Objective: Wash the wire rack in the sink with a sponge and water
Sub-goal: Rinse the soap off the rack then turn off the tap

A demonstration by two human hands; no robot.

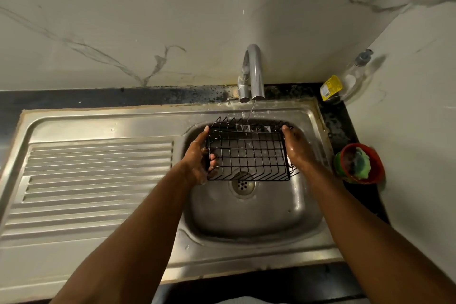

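Head view shows you holding the rack (pixel 249 153) between both hands, above the sink (pixel 308 205) bowl. Your left hand (pixel 197 158) curls its fingers round the wires at one end, thumb up by the top rim. Your right hand (pixel 297 148) holds the other end with the thumb on the rim; its fingers are hidden behind the wire. A thin stream from the tap (pixel 254 71) lands on the rack's far edge, just beyond your thumbs.

Both hands look wet and the wire is thin, so a slip is the main risk. The sponge (pixel 359 163) sits in a red cup (pixel 377 168) out to the right of your right hand. If you let go on that side to reach it, your left hand carries the rack by one end alone. It would likely tip and drop towards the drain (pixel 243 184) below your palms. The stream is also narrow: it probably wets only the far rim unless you shift the rack under it, and water can spatter off the wires past your hands.
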